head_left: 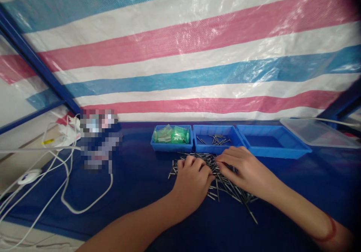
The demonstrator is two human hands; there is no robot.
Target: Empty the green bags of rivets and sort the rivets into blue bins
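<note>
A loose pile of thin metal pins (225,186) lies on the blue table (141,192) in front of three blue trays. My left hand (193,182) rests on the pile's left side with its fingers curled down into the pins. My right hand (244,167) lies on the pile's right side, fingers bent and pressed together over the pins. What either hand grips is hidden under the fingers.
The left blue tray (171,146) holds green packets, the middle tray (216,146) a few pins, the right tray (272,152) looks empty. A clear plastic lid (318,133) lies far right. White cables (67,192) and a blurred object (98,139) sit at left. A striped tarp hangs behind.
</note>
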